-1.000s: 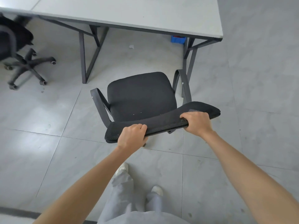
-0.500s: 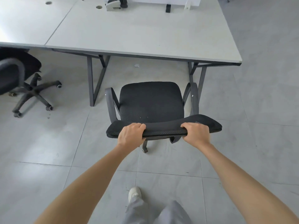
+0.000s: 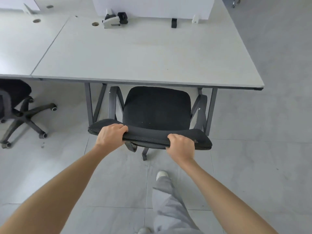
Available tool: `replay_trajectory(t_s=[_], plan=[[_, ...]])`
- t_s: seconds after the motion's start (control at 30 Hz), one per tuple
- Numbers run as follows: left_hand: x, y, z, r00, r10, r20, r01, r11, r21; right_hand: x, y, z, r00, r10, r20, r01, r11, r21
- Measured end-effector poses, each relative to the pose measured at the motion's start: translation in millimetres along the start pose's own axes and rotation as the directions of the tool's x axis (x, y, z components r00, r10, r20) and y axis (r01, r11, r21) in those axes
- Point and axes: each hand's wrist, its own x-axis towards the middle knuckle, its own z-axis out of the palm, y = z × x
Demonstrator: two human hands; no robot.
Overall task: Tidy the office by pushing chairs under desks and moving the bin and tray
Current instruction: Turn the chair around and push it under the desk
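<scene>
A black mesh office chair [image 3: 157, 108] stands in front of me with its seat's far edge just under the front edge of the white desk [image 3: 143, 54]. Its armrests sit between the desk's dark metal legs. My left hand [image 3: 110, 135] grips the top of the backrest near its left end. My right hand [image 3: 181, 146] grips the same top edge right of the middle. The chair's base is mostly hidden; one caster leg shows below the backrest.
A second black chair [image 3: 15, 108] on a five-star base stands at the left, partly under the neighbouring desk [image 3: 22, 46]. A small grey device [image 3: 112, 21] and a partition [image 3: 152, 7] sit at the desk's back. Open tiled floor lies to the right.
The chair has rolled forward with both hands on its backrest, from well short of the desk to having its seat edge under the desktop. I have stepped forward with it.
</scene>
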Motion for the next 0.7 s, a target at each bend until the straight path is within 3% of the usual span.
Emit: replay_trajectory(t_s=[0.3, 0.47, 0.7], plan=[[102, -54, -17, 0.995, -0.095, 0.028, 0.095, 0.995, -0.001, 101, -27, 2, 1.0, -0.003, 0.004, 0.003, 0.999, 0.048], [137, -79, -13, 0.998, -0.057, 0.025, 0.057, 0.998, -0.011, 130, -33, 13, 0.998, 0.015, -0.053, -0.012, 0.998, 0.057], [165, -111, -8, 0.999, 0.045, 0.018, -0.042, 0.991, -0.123, 156, -48, 22, 0.988, 0.144, -0.047, -0.143, 0.989, 0.038]])
